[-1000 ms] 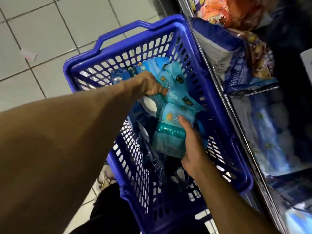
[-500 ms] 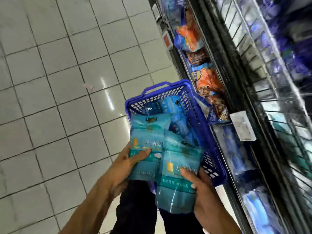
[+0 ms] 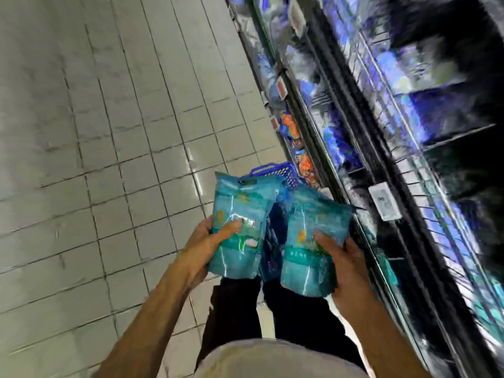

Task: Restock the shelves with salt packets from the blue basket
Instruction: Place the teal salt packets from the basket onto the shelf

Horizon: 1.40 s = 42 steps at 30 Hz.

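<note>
Since half a second ago: both packets lifted higher and drawn apart; blue basket (image 3: 275, 173) now farther off, lower centre of frame, mostly hidden behind them.

Item 1: left salt packet (image 3: 238, 227), teal, centre of frame. Held by left hand (image 3: 207, 241), thumb laid across its front, fingers behind. Long axis runs up the frame, slightly tilted.

Item 2: right salt packet (image 3: 311, 241), teal, just right of item 1, a narrow gap between them. Held by right hand (image 3: 346, 268), thumb on the front near its lower half. Long axis likewise up the frame.

Item 3: shelves (image 3: 395, 159), right side of frame, running diagonally, heavily blurred; stock colours blue and orange, price tags on the rails. Exact slot for salt cannot be told.

Relation for the coming move: shelves lie to the right of both packets. Right hand is nearer, its packet close to the shelf rail, so it likely goes in first.

Floor (image 3: 109, 159): pale tiles, left.
</note>
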### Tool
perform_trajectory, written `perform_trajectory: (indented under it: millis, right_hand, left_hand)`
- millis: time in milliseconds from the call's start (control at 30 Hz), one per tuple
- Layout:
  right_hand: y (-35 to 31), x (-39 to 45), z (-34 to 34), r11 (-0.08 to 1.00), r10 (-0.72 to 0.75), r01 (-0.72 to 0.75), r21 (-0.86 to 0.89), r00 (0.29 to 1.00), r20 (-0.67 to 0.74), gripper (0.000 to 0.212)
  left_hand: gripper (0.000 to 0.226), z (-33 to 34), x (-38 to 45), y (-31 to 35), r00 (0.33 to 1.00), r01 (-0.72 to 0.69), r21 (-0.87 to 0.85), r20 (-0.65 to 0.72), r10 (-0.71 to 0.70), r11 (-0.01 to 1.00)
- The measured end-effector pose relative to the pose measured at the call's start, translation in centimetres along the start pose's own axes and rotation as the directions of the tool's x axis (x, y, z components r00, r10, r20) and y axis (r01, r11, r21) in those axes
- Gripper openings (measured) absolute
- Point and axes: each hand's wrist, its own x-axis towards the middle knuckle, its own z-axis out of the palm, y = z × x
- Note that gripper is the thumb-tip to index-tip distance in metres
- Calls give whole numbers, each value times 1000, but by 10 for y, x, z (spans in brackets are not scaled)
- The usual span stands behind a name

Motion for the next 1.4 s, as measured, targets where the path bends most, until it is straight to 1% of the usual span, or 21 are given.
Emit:
perform_trajectory:
  millis: [100,200,267,333,400,467,567,633,700,767,833,900,1067,1133,1200,1300,1333,1400]
  right_hand:
    - [-35,-46,-14,998,-63,64,-24,998,12,43]
    - [-58,-80,-25,995,-97,97,-16,995,-14,52]
    - [-67,-99,-27,991,-130,131,13,990,-57,59]
    - [-69,-120,-31,979,-182,193,64,972,-146,58]
    - [-64,-140,-36,951,-226,266,154,945,-237,46]
    - [-55,-161,-38,914,-249,335,227,908,-335,43]
    - [-35,-196,-37,854,-256,439,279,821,-511,51]
    - [-16,-222,-38,804,-233,514,298,735,-637,50]
    - [2,-250,-41,756,-181,575,313,643,-744,54]
    - [19,-278,-45,706,-129,634,314,552,-824,59]
    - [34,-307,-49,668,-86,687,285,453,-888,56]
    - [52,-336,-53,626,-51,737,254,364,-930,49]
    - [102,-405,-66,531,45,829,173,177,-983,38]
    - [123,-432,-75,517,69,843,144,126,-990,35]
    - [144,-460,-89,503,95,855,124,88,-992,37]
    - [177,-505,-117,513,104,852,105,60,-993,40]
    - [188,-521,-128,518,102,850,97,51,-993,40]
    - [205,-554,-151,523,97,849,76,29,-995,37]
  left_hand:
    - [49,23,-47,23,997,-67,10,27,67,998]
    - [48,39,-72,44,986,-131,38,105,126,991]
    - [52,49,-79,63,974,-151,85,184,133,985]
    - [57,60,-83,76,954,-164,139,275,121,977]
    - [56,74,-82,84,924,-183,186,369,104,965]
    - [53,91,-80,89,883,-205,245,465,70,948]
    - [58,115,-82,91,812,-250,363,584,-10,898]
    - [63,136,-89,82,769,-286,431,636,-63,856]
    - [66,159,-101,65,737,-318,473,668,-100,821]
    - [61,182,-118,45,705,-334,505,694,-145,796]
    - [54,203,-137,22,643,-349,525,736,-209,776]
    - [54,220,-159,-3,580,-365,549,766,-278,752]
    - [40,249,-224,-69,406,-448,571,815,-413,688]
    - [42,257,-252,-98,344,-487,573,819,-459,659]
    - [48,264,-283,-129,302,-516,568,821,-485,641]
    - [42,273,-328,-172,220,-555,539,830,-512,634]
    - [40,276,-343,-187,203,-565,530,832,-516,633]
    - [42,283,-373,-217,160,-573,512,836,-525,640]
